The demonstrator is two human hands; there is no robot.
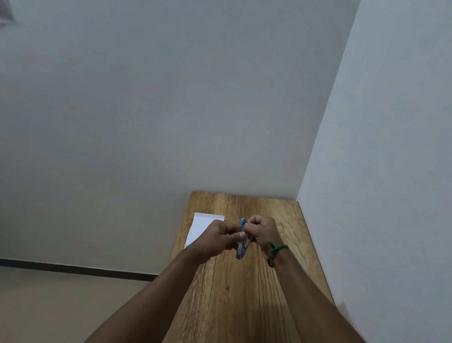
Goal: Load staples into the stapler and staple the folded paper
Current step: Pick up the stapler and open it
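At the left of the desk point(237, 294) the paper point(200, 227) is seen lying flat near the far end, partly covered by the left hand point(221, 238). That hand is closed in a pinch at the side of the stapler point(242, 243), which is held up off the desk between both hands, standing roughly on end. The right hand point(262, 232), with a green band point(275, 252) at the wrist, is curled shut around the stapler's upper part.

The loading step appears to be under way. It would be done well if the body were kept steady by the right hand while the strip is guided straight into the channel by the left (a tilted strip is likely to jam or break).

Much is hidden. No staples can be made out, nor whether the magazine is open. The folds in the paper cannot be told.
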